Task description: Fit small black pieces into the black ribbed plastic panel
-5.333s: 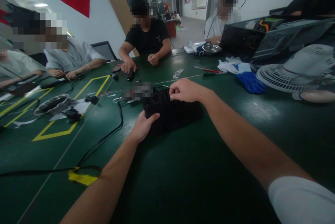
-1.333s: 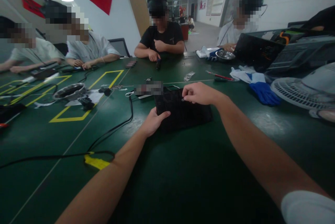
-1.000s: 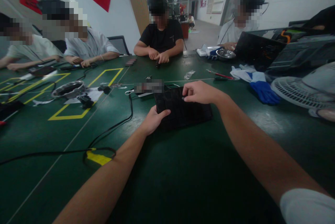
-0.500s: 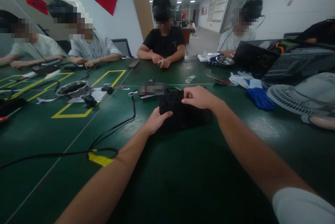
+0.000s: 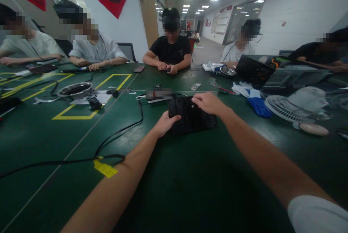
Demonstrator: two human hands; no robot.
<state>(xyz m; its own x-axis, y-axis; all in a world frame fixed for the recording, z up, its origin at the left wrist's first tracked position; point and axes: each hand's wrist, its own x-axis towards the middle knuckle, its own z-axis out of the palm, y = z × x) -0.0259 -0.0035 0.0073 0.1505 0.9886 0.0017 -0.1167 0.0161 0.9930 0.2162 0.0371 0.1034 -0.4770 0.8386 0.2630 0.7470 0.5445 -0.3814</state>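
A black folded pouch [image 5: 187,118] with a small shiny round snap lies on the green table in front of me. My left hand [image 5: 167,123] grips its left edge, thumb on top and the other fingers hidden beneath. At the pouch's upper edge, my right hand [image 5: 203,101] has its fingers closed together beside the snap; whatever they pinch there is too small to make out. Just behind the pouch sits a power strip [image 5: 158,95] with cables.
Black cable with a yellow tag [image 5: 106,168] runs under my left forearm. A metal ring [image 5: 76,90] is at left; blue-white gloves [image 5: 257,102] and a white fan [image 5: 288,106] are at right. Several people sit around the green table [image 5: 190,189].
My right hand has shifted slightly right at the pouch's upper edge, and the shiny snap now shows. The view has tilted up a little. My left hand keeps its grip.
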